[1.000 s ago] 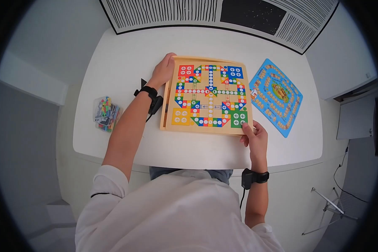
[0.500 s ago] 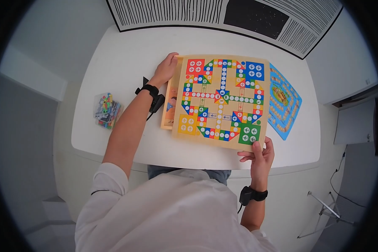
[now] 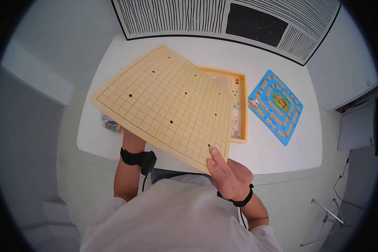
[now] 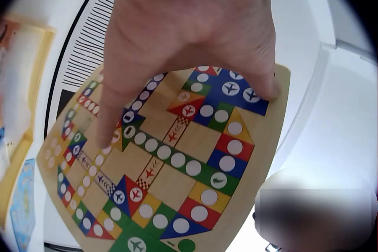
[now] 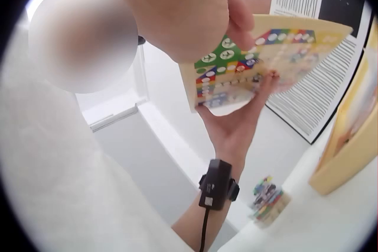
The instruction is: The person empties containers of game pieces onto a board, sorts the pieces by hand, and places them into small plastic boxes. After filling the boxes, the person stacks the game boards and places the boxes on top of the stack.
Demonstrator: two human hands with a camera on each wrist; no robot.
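A wooden game board (image 3: 168,96) is tilted above the table, its pale grid face with black dots turned up in the head view. Its underside carries a coloured ludo-style track with aeroplane signs, visible in both wrist views. My right hand (image 3: 233,180) pinches the near right corner, fingers on the grid face and others beneath. Beneath the board my left hand (image 4: 195,21) bears it with fingers spread across the coloured side; in the head view the board hides that hand. Behind the board lies a shallow wooden box (image 3: 243,105), showing printed pictures and small packets inside.
A blue printed game sheet (image 3: 279,107) lies on the white table (image 3: 302,155), right of the box. Packs of small coloured pieces (image 3: 110,124) sit at the left, partly covered by the board. A black-and-white picture panel (image 3: 176,19) stands along the back.
The game board has come off the box and been turned over, from coloured track up to grid up, and moved left. My left hand has gone from the box edge to beneath the board.
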